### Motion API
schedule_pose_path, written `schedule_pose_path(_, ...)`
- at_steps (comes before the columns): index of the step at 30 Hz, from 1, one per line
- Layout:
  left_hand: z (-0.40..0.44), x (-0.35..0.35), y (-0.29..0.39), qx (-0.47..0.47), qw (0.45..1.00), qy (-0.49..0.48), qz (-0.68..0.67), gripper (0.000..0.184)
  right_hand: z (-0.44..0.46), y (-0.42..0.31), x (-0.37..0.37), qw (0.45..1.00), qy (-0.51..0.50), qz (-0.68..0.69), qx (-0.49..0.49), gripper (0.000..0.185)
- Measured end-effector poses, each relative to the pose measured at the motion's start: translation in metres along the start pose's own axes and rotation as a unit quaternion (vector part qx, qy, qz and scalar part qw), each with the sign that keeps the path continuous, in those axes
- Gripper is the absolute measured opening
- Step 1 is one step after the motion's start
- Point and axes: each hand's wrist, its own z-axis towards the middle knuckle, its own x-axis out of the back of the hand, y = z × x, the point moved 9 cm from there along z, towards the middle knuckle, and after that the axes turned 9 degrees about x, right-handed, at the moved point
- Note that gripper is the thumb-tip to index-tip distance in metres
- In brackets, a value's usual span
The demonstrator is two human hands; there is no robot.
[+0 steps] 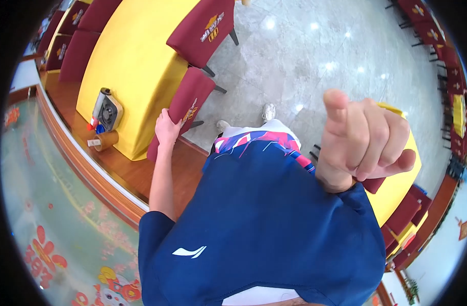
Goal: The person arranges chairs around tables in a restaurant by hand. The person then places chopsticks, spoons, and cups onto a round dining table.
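Note:
My left hand [167, 127] grips the edge of the backrest of a dark red cloth-covered chair [190, 92] that stands against the yellow-covered table [136, 51]. Gold and white print shows on the chair cover. Close to the camera, my right hand [371, 137] is raised in front of my dark blue shirt. Its middle fingers are curled in, while one digit sticks up toward the camera and another points out to the right. I see nothing held in it.
A portable gas stove [110, 111] and a brown roll-shaped object [106, 141] sit at the table's near corner. Another red chair [203, 30] stands farther along. Grey tiled floor [294, 61] lies ahead; a second yellow table [396, 196] with chairs is at right.

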Motion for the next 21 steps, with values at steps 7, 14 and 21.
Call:
schedule_pose_path(7, 0.005, 0.002, 0.003, 0.037, 0.999, 0.027, 0.006, 0.056, 0.007, 0.003, 0.0, 0.997, -0.042, -0.034, -0.053, 0.036)
schedule_pose_path(14, 0.005, -0.005, 0.002, 0.022, 1.0, 0.007, 0.008, 0.051, 0.001, -0.014, 0.018, 0.998, 0.008, -0.003, -0.058, 0.036)
schedule_pose_path(21, -0.01, -0.004, 0.02, 0.08, 0.996, -0.028, 0.029, 0.049, 0.003, -0.066, 0.042, 1.0, 0.022, 0.01, 0.004, 0.032)
